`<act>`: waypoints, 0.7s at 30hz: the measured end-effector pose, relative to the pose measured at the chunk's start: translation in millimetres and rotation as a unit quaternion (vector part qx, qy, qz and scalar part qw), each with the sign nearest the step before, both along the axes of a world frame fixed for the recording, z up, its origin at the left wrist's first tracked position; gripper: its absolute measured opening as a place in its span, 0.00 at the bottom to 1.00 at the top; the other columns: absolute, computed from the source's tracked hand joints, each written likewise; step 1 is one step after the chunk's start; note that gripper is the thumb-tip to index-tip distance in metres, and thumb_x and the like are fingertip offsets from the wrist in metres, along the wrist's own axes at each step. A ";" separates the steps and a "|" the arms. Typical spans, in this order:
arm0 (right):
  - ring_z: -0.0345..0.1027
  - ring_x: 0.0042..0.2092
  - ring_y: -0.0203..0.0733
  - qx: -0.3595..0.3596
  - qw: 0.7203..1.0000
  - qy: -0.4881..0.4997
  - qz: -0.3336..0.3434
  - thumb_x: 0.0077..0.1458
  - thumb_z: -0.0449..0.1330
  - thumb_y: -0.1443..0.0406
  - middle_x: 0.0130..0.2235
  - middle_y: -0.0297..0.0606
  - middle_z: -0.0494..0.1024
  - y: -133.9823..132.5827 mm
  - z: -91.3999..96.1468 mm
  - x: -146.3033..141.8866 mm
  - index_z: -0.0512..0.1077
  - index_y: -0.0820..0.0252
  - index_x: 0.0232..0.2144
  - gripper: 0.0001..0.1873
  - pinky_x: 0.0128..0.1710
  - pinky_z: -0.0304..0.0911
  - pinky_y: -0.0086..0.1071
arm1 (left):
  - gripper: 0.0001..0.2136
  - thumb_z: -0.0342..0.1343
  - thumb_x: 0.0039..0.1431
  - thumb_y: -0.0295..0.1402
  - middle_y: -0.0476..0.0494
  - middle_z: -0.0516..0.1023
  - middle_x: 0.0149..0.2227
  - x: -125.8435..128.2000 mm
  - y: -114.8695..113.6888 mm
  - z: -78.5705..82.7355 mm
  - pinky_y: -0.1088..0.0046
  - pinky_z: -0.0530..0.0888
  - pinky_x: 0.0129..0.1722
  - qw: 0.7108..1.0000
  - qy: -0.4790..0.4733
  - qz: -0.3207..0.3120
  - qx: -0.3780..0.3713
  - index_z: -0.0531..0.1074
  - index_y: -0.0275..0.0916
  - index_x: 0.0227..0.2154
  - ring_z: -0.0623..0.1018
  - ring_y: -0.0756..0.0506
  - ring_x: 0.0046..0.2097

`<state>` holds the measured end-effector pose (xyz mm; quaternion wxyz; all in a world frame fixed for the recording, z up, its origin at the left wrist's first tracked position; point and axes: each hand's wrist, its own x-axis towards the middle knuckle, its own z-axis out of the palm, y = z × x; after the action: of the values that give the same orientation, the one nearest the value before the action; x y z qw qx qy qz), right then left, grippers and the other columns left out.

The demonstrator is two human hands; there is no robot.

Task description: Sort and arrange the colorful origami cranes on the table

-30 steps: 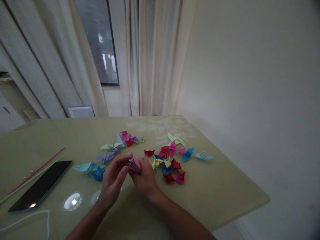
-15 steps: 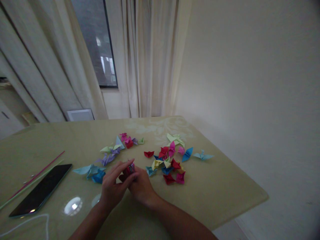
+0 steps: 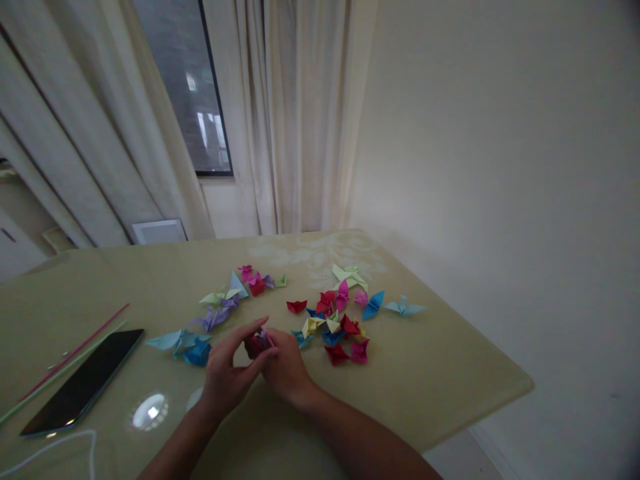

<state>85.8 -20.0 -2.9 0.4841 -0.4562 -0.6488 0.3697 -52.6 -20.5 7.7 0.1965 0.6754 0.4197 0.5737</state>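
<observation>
My left hand and my right hand meet over the table. Between them is a small red and purple piece, mostly covered by fingers, so its exact form cannot be made out. The left thumb and forefinger curve around it from the left, while the right hand closes on it from the other side. Left of my hands lie a blue folded paper piece and a light blue paper crane. Just right of them is a cluster of folded paper pieces, including a yellow one and a dark red one.
A black phone or tablet lies at the left beside a pink stick and a green stick. A white cable is at the near left. More paper pieces lie farther back, including a pale green one. A wall borders the right.
The left fingers have shifted slightly around the small piece, and more purple shows on it. The view has moved a little; the paper pieces stay where they were.
</observation>
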 end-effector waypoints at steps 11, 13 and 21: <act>0.73 0.33 0.40 -0.034 0.995 -0.095 0.028 0.60 0.62 0.67 0.30 0.34 0.82 3.5 -6.2 -0.5 0.79 0.58 0.29 0.08 0.32 0.59 0.28 | 0.17 0.69 0.60 0.40 0.51 0.84 0.29 4.0 -3.7 12.9 0.79 0.74 0.27 0.998 0.063 -0.018 0.021 0.84 0.42 0.50 0.76 0.51 0.24; 0.75 0.35 0.41 -0.037 0.989 -0.141 0.030 0.59 0.62 0.68 0.33 0.35 0.84 3.9 -7.7 -0.1 0.81 0.58 0.31 0.08 0.33 0.59 0.28 | 0.17 0.67 0.61 0.40 0.52 0.83 0.28 4.3 -3.9 14.9 0.81 0.73 0.26 0.996 0.076 -0.035 0.014 0.83 0.41 0.51 0.74 0.53 0.23; 0.74 0.33 0.40 -0.028 0.990 -0.135 0.014 0.57 0.63 0.69 0.32 0.35 0.84 3.8 -3.9 0.0 0.80 0.59 0.30 0.06 0.32 0.57 0.28 | 0.09 0.65 0.64 0.40 0.49 0.83 0.27 5.6 1.6 6.1 0.79 0.77 0.26 0.999 -0.001 -0.041 -0.035 0.78 0.39 0.37 0.80 0.50 0.25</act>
<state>85.7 -16.2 -6.8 0.3737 -0.5065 -0.7038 0.3294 -47.0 -18.9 13.8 0.2443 0.6840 0.4114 0.5506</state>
